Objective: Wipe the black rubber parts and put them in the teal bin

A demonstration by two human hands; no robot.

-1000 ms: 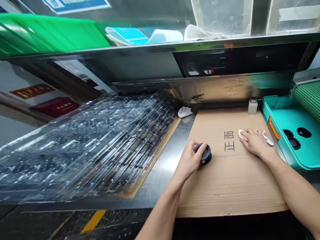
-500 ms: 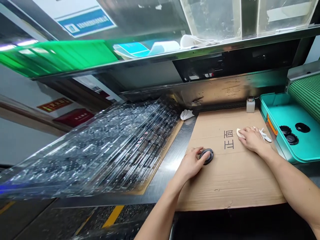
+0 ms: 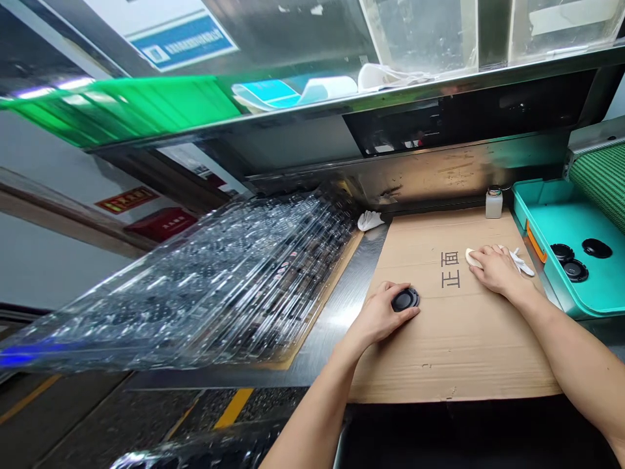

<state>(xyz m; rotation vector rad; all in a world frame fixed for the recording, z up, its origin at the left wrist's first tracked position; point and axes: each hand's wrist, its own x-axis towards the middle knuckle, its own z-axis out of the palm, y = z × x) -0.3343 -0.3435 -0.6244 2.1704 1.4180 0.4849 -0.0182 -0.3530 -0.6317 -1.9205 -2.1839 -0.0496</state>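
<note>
My left hand (image 3: 385, 312) grips a round black part (image 3: 405, 299) between thumb and fingers, low over the left part of a flat cardboard sheet (image 3: 439, 345). On the right of the sheet, my right hand (image 3: 494, 268) is closed on a white cloth (image 3: 473, 258), whose loose end sticks out beyond the fingers. Black printed characters show on the cardboard between the hands. A small white bottle (image 3: 493, 203) stands upright at the sheet's back right corner.
Clear plastic trays (image 3: 219, 280) are stacked at the left. A teal bin (image 3: 596, 293) with round black parts is at the right, beside a green conveyor belt (image 3: 603, 176). A crumpled white glove (image 3: 370, 221) lies behind. A green basket (image 3: 146, 107) sits on the shelf above.
My left thumb has moved off the top of the black part to its near edge, so its dark face shows more. The right hand still holds the cloth. The view has shifted slightly.
</note>
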